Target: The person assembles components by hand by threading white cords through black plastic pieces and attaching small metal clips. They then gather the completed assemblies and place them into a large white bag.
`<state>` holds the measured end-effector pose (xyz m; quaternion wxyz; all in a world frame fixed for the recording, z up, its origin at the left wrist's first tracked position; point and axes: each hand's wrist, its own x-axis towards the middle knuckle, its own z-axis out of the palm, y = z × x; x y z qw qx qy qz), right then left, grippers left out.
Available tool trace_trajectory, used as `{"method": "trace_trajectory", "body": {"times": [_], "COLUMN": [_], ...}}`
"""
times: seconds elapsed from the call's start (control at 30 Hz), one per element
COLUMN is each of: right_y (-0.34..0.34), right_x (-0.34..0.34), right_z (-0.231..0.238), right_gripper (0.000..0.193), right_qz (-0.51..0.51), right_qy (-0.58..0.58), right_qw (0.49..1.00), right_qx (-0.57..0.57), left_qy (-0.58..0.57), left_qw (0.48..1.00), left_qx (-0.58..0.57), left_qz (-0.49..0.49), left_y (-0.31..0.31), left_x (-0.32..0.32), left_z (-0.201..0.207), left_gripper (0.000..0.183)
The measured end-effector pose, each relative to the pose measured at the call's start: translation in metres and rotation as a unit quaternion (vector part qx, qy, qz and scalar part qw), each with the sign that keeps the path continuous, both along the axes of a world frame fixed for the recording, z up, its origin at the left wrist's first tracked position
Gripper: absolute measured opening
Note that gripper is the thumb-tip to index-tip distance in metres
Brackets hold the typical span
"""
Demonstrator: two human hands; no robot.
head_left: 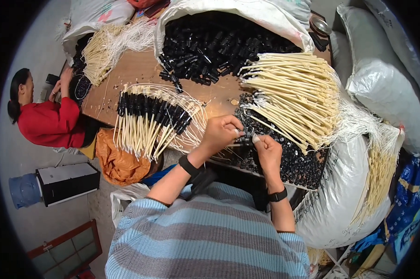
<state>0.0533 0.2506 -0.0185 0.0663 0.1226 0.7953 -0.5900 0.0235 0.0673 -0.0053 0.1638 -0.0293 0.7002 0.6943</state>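
At the near edge of the table (221, 98), my left hand (220, 133) and right hand (269, 152) are close, both curled; can't tell if either grips anything. Small black parts (299, 169) beneath, cream sticks (298, 95) piled just beyond.

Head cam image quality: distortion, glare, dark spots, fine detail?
Head view: fisheye distortion, corners black; head view: glare on the plump white sack at right, sheen on the brown tabletop; head view: black parts merge into dark; head view: detail between the fingers too small to read.
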Motion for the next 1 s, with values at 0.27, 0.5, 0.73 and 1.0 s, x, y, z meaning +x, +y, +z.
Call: {"method": "trace_trajectory", "body": {"times": [0.27, 0.5, 0.73, 1.0], "right_y": [-0.014, -0.014, -0.017, -0.012], "right_x": [-0.002, 0.002, 0.002, 0.007], "right_z": [0.006, 0.005, 0.008, 0.010], "right_gripper": [0.009, 0.009, 0.005, 0.004], "right_qz": [0.044, 0.023, 0.007, 0.077], "right_qy": [-0.029, -0.030, 0.035, 0.159], "right_qw": [0.975, 0.965, 0.980, 0.984], "right_qx": [-0.217, -0.259, -0.196, 0.025], "left_qy": [0.263, 0.197, 0.247, 0.213], "left_qw": [0.955, 0.977, 0.953, 0.963], "left_qx": [-0.093, -0.012, -0.170, -0.154], "left_qz": [0.101, 0.085, 0.041, 0.051], "left_y": [0.033, 0.031, 0.019, 0.015], "left_x": [0.016, 0.015, 0.012, 0.011], "left_z": [-0.001, -0.004, -0.009, -0.005], "left_gripper": [0.031, 0.031, 0.029, 0.014]}}
